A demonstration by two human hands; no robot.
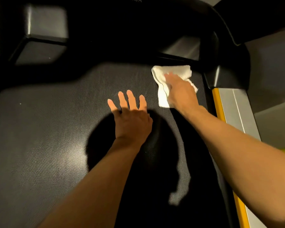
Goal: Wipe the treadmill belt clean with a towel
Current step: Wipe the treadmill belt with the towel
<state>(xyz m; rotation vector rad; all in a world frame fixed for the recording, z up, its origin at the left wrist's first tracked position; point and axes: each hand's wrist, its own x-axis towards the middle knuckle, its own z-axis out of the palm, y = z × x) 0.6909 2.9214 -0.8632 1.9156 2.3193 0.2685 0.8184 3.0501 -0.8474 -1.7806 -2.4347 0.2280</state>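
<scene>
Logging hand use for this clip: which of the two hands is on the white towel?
The right hand, laid on the towel near the right edge of the belt. The left hand rests bare on the belt, fingers spread.

Dim light, grey floor (275, 127) rightward

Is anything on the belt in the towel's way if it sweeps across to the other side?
Only the left hand, spread flat on the belt just left of the towel that the right hand presses. Nothing else visible lies there.
</scene>
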